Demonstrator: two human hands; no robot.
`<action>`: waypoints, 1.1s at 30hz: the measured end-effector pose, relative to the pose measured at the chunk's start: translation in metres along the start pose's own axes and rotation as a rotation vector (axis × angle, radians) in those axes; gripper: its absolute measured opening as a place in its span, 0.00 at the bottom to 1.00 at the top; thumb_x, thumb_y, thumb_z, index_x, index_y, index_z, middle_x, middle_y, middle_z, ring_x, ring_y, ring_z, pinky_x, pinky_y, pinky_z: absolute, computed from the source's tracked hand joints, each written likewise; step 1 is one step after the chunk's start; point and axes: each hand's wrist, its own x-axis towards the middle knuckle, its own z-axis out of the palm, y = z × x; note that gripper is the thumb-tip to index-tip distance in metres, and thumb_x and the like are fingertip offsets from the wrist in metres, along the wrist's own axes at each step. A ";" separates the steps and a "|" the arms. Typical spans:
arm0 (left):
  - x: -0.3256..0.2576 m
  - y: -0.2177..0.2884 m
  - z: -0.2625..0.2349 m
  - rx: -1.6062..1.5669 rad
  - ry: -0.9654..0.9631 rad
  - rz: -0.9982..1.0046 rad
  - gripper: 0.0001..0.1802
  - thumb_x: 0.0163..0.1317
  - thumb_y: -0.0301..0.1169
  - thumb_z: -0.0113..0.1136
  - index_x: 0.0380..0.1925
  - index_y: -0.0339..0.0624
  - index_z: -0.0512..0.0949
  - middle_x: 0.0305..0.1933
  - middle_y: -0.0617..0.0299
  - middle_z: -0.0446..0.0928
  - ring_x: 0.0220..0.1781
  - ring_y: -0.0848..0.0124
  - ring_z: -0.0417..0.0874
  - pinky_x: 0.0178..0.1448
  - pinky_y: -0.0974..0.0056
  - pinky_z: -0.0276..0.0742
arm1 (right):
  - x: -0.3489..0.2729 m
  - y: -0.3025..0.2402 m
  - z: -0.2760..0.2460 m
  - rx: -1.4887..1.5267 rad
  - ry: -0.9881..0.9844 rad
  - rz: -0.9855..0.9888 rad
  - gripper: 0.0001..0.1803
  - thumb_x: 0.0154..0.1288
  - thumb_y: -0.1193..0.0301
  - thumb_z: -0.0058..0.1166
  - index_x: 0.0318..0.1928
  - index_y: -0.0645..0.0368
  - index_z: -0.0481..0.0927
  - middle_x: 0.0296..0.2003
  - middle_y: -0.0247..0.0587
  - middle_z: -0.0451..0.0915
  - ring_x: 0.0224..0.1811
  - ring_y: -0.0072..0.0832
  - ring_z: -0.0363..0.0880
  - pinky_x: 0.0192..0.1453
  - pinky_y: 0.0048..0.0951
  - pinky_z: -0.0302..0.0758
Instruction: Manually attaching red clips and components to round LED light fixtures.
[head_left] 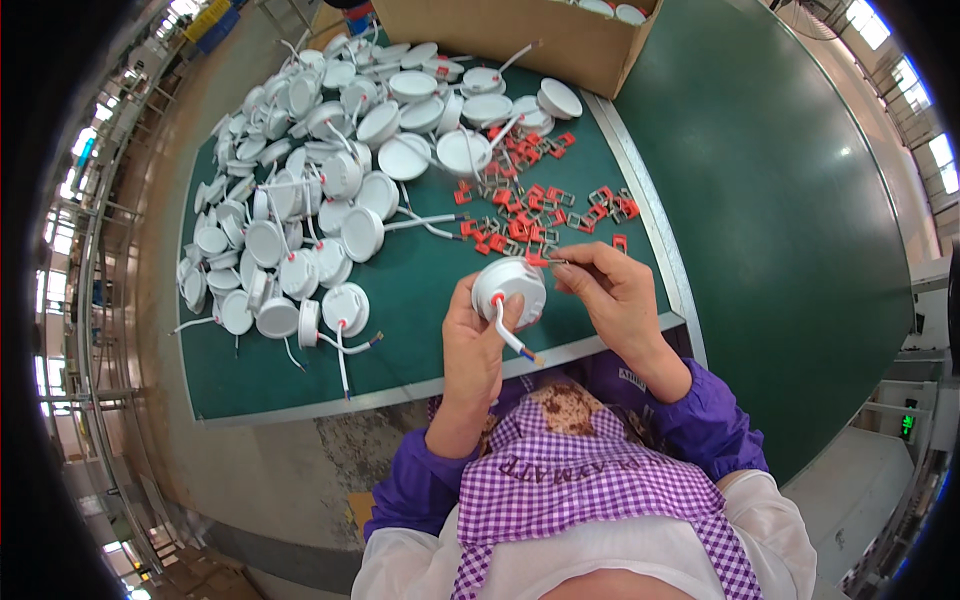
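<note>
Left hand [478, 335] cups round white lamp housing [512, 285] above table edge, thumb on rim. Right hand [612, 290] pinching small metal clip [556, 262] at housing's upper right edge, touching. Cable [510, 335] hangs toward body.

Box [520, 40] cut off by top edge; only two white rims visible inside, rest hidden. Left hand [470, 345] palm covers lamp [510, 288] underside. Right hand [615, 295] fingertips pinch something at lamp rim, too small to tell. Clips [530, 215] overlap in a heap, shapes blur. Far pile [290, 190] lamps stacked, lower ones hidden.
</note>
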 end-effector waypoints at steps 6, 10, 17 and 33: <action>-0.004 0.001 -0.003 0.047 0.040 0.055 0.17 0.65 0.25 0.59 0.52 0.37 0.68 0.51 0.55 0.76 0.51 0.66 0.81 0.51 0.56 0.85 | -0.004 -0.004 0.006 -0.315 0.046 -0.270 0.08 0.58 0.78 0.62 0.39 0.64 0.82 0.32 0.42 0.82 0.33 0.28 0.83 0.36 0.25 0.77; -0.007 -0.007 -0.001 0.067 0.081 0.138 0.19 0.62 0.24 0.63 0.51 0.35 0.68 0.49 0.58 0.76 0.49 0.74 0.78 0.54 0.68 0.77 | -0.015 -0.006 0.012 -0.399 -0.038 -0.344 0.08 0.57 0.79 0.61 0.39 0.64 0.81 0.31 0.43 0.81 0.32 0.33 0.83 0.35 0.28 0.77; -0.007 -0.007 0.003 0.184 0.045 0.247 0.17 0.63 0.22 0.62 0.50 0.34 0.70 0.47 0.60 0.75 0.48 0.75 0.77 0.52 0.70 0.75 | -0.019 -0.001 0.016 -0.531 -0.034 -0.484 0.11 0.56 0.82 0.59 0.41 0.63 0.79 0.31 0.44 0.81 0.30 0.36 0.83 0.30 0.31 0.78; -0.006 -0.018 -0.001 0.123 0.082 0.226 0.17 0.63 0.22 0.62 0.51 0.34 0.70 0.48 0.60 0.75 0.49 0.75 0.77 0.53 0.70 0.76 | -0.025 -0.003 0.020 -0.689 -0.067 -0.496 0.18 0.47 0.84 0.57 0.43 0.67 0.78 0.33 0.48 0.80 0.32 0.40 0.82 0.34 0.34 0.79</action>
